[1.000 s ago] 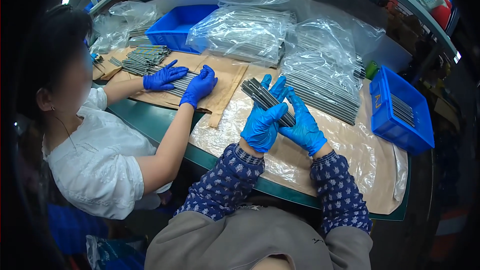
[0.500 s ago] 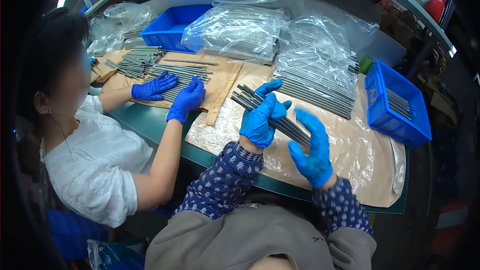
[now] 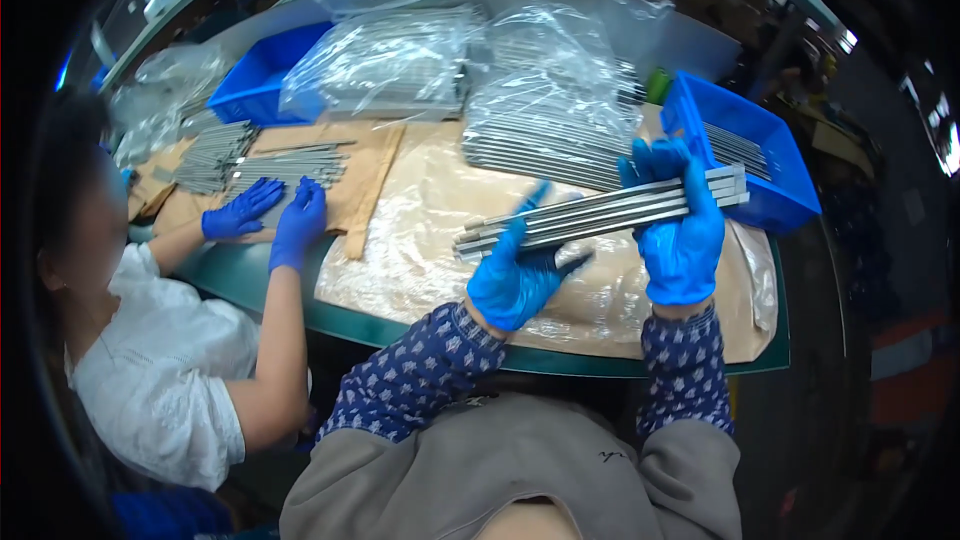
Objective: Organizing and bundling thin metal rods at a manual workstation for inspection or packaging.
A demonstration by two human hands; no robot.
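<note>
Centrally, a bundle of slender metal rods [image 3: 590, 220] is held above the green worktable [image 3: 385, 330], its right end raised slightly higher than its left. The person's right hand [image 3: 682, 245], in a light-blue glove, is closed around the bundle near the right end: the thumb lies across the rods, the fingertips show beyond their upper edge, and the rod ends project past the hand. The person's left hand [image 3: 512, 275], gloved alike, touches the bundle toward its left end with fingers spread widely; how firmly they grip cannot be told. Beneath lies brown paper [image 3: 420, 230] with a glossy, transparent covering.

Lettering: a small, dark, script-like mark [image 3: 612, 457] appears on the front of the person's grey sweatshirt [image 3: 450, 470]; it is slanted and too small to read with certainty.

Behind the hands, clear plastic bags [image 3: 385, 60] cover stacked rods. At right, a blue plastic bin [image 3: 790, 190] contains further rods [image 3: 738, 150]; at left rear stands a second blue bin [image 3: 250, 100].

To the left, a co-worker in a white blouse [image 3: 165, 370] rests two dark-blue gloved hands [image 3: 298, 225] at the near edge of a spread of loose rods [image 3: 285, 168].
</note>
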